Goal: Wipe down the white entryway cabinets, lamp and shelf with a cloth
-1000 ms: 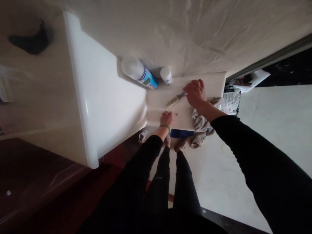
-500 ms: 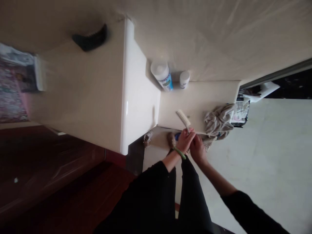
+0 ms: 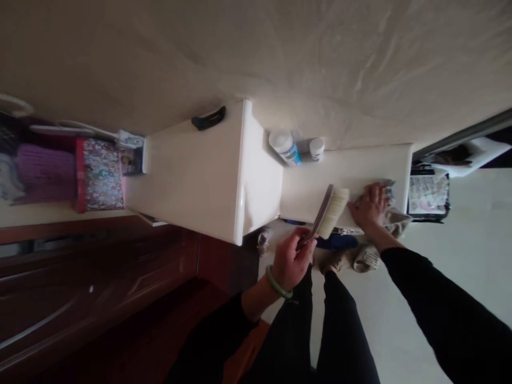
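Note:
My left hand [image 3: 294, 258], with a green bangle at its wrist, is closed round the handle of a brush [image 3: 333, 210]. Pale bristles face right, and the brush is raised in front of the low white surface [image 3: 304, 189]. On the right part of that surface lies a greyish-beige cloth [image 3: 396, 220], partly hidden by my right hand [image 3: 370, 207]. That hand rests on the cloth with its thumb out to the side and its fingers apart.
A white and blue canister [image 3: 286, 148] and a small white jar [image 3: 317, 149] stand by the wall. Left is a taller white cabinet [image 3: 192, 181] with a black object [image 3: 208, 118] on top. Shoes [image 3: 366, 258] lie on the floor below. A patterned box [image 3: 102, 175] sits far left.
My hands have parted from being together. The left now lifts the brush to a new angle, bristles right; the right has moved onto the cloth. The view has shifted too.

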### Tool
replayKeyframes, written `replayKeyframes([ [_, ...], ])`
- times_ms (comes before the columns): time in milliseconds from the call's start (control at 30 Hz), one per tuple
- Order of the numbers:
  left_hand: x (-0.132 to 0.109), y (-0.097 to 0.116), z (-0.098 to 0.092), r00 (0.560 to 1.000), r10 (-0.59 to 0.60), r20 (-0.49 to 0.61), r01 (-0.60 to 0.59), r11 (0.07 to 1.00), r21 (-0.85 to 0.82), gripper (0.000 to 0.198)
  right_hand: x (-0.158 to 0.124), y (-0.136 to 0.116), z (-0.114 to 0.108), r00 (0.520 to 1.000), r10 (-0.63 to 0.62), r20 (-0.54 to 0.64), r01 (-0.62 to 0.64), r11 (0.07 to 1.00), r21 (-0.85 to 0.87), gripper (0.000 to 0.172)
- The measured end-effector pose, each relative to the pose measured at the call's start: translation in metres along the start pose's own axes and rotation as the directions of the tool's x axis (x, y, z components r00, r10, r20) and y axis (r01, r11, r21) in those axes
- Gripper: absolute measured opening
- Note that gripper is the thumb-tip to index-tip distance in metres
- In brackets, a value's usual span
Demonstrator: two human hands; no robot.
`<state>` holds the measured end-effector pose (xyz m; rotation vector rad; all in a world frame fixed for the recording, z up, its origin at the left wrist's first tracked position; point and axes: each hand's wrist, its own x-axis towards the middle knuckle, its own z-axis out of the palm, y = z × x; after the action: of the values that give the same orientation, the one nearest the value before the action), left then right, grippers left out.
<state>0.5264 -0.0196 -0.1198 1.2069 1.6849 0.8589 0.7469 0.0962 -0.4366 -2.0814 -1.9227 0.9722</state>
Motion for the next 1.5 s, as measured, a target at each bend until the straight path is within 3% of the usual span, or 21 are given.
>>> replayKeyframes([
  [133, -0.017, -0.029, 0.013, 0.990, -0.136, -0.045, 0.136, 0.991, -0.008, 0.041, -0.039, -0.018, 0.031, 0.957, -0.276, 0.091, 0.275, 0.961, 0.028, 0.067],
  [233, -0.030, -0.050, 0.029, 0.967, -0.246, -0.067, 0.244, 0.969, -0.034, 0.045, -0.034, -0.024, 0.040, 0.922, -0.367, 0.124, 0.363, 0.930, 0.056, 0.062],
  [433, -0.030, -0.075, 0.041, 0.932, -0.350, -0.094, 0.344, 0.936, -0.076, 0.039, 0.076, -0.055, 0.040, 0.952, -0.304, 0.026, 0.300, 0.948, 0.104, 0.070],
  [567, -0.032, -0.087, 0.034, 0.915, -0.386, -0.114, 0.374, 0.920, -0.115, 0.038, 0.127, -0.103, 0.034, 0.949, -0.249, -0.193, 0.281, 0.945, 0.165, 0.082],
  [633, -0.036, -0.092, 0.030, 0.907, -0.403, -0.119, 0.387, 0.912, -0.136, 0.039, 0.142, -0.130, 0.032, 0.941, -0.219, -0.260, 0.279, 0.935, 0.221, 0.079],
  [800, -0.046, -0.099, 0.026, 0.881, -0.449, -0.149, 0.425, 0.890, -0.164, 0.037, 0.170, -0.171, 0.041, 0.987, 0.022, -0.158, 0.020, 0.966, 0.258, 0.065],
  [867, -0.046, -0.102, 0.026, 0.876, -0.455, -0.158, 0.426, 0.885, -0.188, 0.037, 0.174, -0.171, 0.043, 0.984, 0.059, -0.168, -0.011, 0.962, 0.272, 0.060],
  [967, -0.047, -0.108, 0.025, 0.867, -0.464, -0.181, 0.425, 0.879, -0.214, 0.039, 0.160, -0.158, 0.040, 0.975, 0.018, -0.221, 0.051, 0.952, 0.302, 0.056],
  [1133, -0.047, -0.119, 0.022, 0.859, -0.463, -0.219, 0.420, 0.881, -0.217, 0.039, 0.094, -0.132, 0.025, 0.969, -0.123, -0.214, 0.194, 0.915, 0.354, 0.067],
  [1233, -0.048, -0.107, 0.015, 0.899, -0.386, -0.209, 0.359, 0.920, -0.154, 0.032, 0.060, -0.128, 0.021, 0.961, -0.246, -0.128, 0.275, 0.896, 0.348, 0.060],
  [1300, -0.050, -0.083, 0.004, 0.951, -0.269, -0.154, 0.260, 0.963, -0.076, 0.026, 0.049, -0.130, 0.022, 0.956, -0.279, -0.095, 0.295, 0.902, 0.316, 0.057],
  [1400, -0.051, -0.026, -0.023, 0.994, -0.085, -0.067, 0.088, 0.996, 0.032, 0.028, 0.049, -0.134, 0.029, 0.958, -0.269, -0.101, 0.286, 0.919, 0.271, 0.061],
  [1500, -0.039, 0.033, -0.061, 0.997, 0.041, -0.059, -0.030, 0.983, 0.182, 0.044, 0.052, -0.131, 0.036, 0.959, -0.270, -0.082, 0.281, 0.929, 0.240, 0.066],
])
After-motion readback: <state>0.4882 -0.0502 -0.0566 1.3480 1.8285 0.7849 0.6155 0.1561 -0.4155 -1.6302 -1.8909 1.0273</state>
